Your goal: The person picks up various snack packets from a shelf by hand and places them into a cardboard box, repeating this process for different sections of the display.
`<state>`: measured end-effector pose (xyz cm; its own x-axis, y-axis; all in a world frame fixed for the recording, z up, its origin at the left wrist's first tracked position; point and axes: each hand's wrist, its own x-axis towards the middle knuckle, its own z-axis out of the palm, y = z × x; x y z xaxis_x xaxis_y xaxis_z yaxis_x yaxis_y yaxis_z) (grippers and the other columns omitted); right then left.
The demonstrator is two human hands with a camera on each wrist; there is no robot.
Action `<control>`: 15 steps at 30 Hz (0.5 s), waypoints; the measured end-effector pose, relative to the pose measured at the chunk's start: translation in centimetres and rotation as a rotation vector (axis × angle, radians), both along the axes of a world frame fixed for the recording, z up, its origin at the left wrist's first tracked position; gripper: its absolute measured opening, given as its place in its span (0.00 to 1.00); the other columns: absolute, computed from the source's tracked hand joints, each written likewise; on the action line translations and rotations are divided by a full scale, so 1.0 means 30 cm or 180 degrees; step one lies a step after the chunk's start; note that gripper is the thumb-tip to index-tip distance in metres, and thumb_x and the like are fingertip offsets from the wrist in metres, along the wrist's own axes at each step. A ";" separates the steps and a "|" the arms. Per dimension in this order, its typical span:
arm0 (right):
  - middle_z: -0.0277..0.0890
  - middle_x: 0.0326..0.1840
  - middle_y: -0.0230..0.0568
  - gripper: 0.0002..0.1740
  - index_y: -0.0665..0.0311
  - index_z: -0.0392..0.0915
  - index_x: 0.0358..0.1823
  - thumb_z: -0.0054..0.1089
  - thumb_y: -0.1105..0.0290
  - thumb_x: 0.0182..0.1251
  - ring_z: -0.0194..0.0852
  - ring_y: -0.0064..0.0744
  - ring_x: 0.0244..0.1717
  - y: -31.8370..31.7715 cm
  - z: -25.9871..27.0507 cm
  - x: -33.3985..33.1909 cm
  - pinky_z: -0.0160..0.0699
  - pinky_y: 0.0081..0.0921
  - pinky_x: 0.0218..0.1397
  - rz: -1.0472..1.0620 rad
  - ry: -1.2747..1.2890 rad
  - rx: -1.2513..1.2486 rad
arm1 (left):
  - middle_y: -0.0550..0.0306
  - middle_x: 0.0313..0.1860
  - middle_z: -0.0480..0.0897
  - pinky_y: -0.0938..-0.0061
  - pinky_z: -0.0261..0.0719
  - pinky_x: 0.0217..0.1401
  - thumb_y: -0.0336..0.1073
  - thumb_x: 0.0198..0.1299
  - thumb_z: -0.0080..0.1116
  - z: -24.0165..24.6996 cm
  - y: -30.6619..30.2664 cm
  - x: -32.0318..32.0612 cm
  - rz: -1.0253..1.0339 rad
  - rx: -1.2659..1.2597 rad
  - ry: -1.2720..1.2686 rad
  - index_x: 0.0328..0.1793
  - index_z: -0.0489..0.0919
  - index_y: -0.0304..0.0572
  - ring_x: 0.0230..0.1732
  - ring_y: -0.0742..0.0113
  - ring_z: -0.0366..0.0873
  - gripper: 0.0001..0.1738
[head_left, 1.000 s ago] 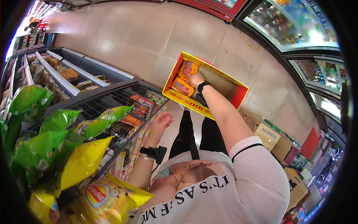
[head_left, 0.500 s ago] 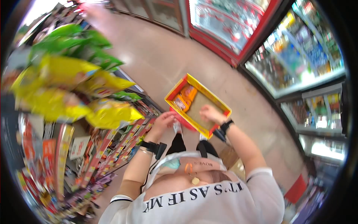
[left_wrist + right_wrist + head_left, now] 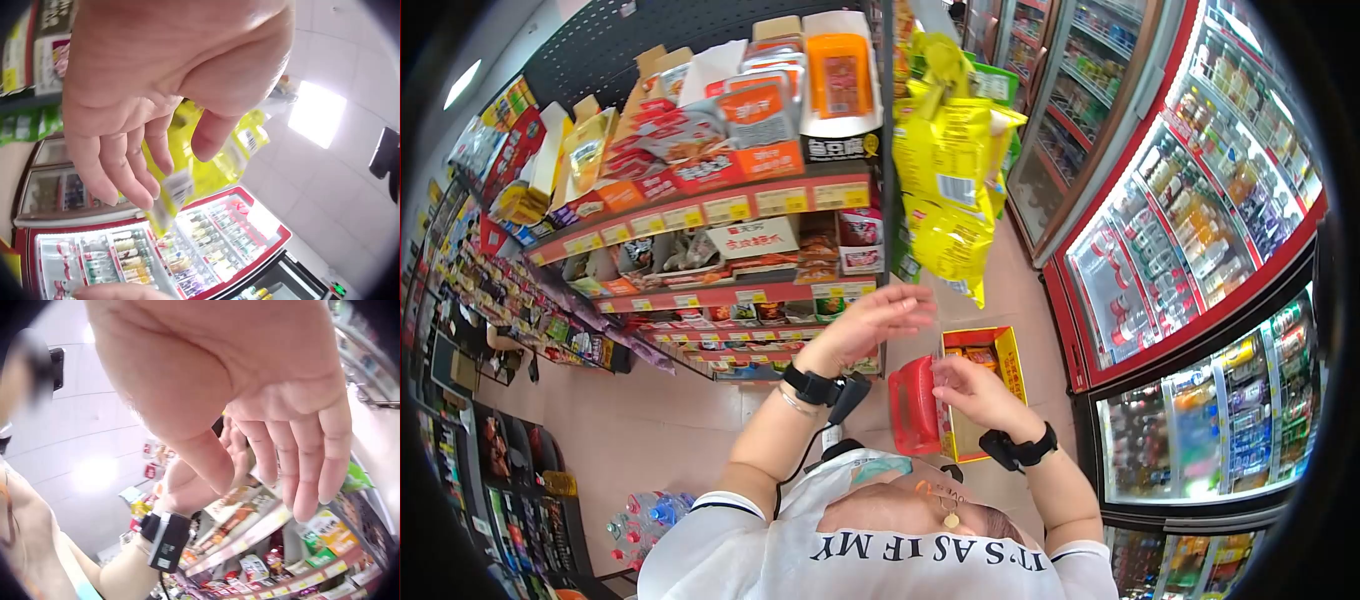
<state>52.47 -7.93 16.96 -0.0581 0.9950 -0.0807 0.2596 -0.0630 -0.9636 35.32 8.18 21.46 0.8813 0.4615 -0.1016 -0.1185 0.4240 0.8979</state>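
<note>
In the head view my left hand (image 3: 878, 322) is raised before the shelf, fingers loosely extended with nothing in them. Yellow snack bags (image 3: 945, 190) hang just above it; in the left wrist view those bags (image 3: 206, 169) show behind the fingers of my left hand (image 3: 156, 81). My right hand (image 3: 982, 395) hovers over a yellow-and-red box (image 3: 1012, 365) on the floor, its fingers relaxed and empty. Orange packets (image 3: 980, 355) lie at the far end of that box. A red basket-like container (image 3: 912, 405) stands left of the box. The right wrist view shows my right hand (image 3: 250, 381) holding nothing.
A shelf rack (image 3: 730, 205) with packaged snacks fills the upper left. Red-framed drink coolers (image 3: 1160, 220) line the right side. Bottles in plastic (image 3: 645, 525) stand on the floor at lower left, near a dark rack (image 3: 525, 500).
The head view has swung left towards the snack shelf. My right hand has come out from among the orange packets and is now above the box; my left hand has lifted near the yellow bags.
</note>
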 end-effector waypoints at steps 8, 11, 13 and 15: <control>0.73 0.47 0.50 0.19 0.68 0.71 0.49 0.58 0.73 0.55 0.72 0.48 0.49 0.270 0.658 -0.266 0.72 0.35 0.53 0.0008 -0.1725 0.2616 | 0.53 0.52 0.77 0.69 0.71 0.60 0.36 0.65 0.49 0.289 0.122 -0.285 0.0671 0.0750 -0.0599 0.59 0.70 0.38 0.54 0.64 0.75 0.18; 0.73 0.47 0.51 0.17 0.68 0.72 0.47 0.56 0.75 0.54 0.71 0.51 0.50 0.493 0.788 -0.306 0.71 0.38 0.52 -0.0576 -0.2749 0.3708 | 0.55 0.48 0.78 0.71 0.72 0.58 0.35 0.64 0.51 0.371 0.165 -0.346 0.0979 0.0965 -0.0583 0.54 0.73 0.38 0.50 0.67 0.77 0.15; 0.72 0.49 0.51 0.19 0.67 0.70 0.52 0.53 0.78 0.56 0.70 0.49 0.52 0.668 0.864 -0.297 0.70 0.39 0.53 -0.0830 -0.3159 0.3669 | 0.55 0.47 0.79 0.72 0.73 0.57 0.34 0.63 0.51 0.404 0.221 -0.362 0.1066 0.1177 -0.0740 0.53 0.74 0.38 0.49 0.68 0.77 0.14; 0.72 0.48 0.54 0.18 0.68 0.70 0.51 0.52 0.79 0.57 0.71 0.51 0.50 0.772 0.934 -0.307 0.71 0.38 0.52 -0.0951 -0.3498 0.3123 | 0.55 0.47 0.79 0.73 0.73 0.57 0.34 0.63 0.52 0.433 0.238 -0.390 0.0961 0.1240 -0.0792 0.52 0.74 0.38 0.48 0.68 0.77 0.14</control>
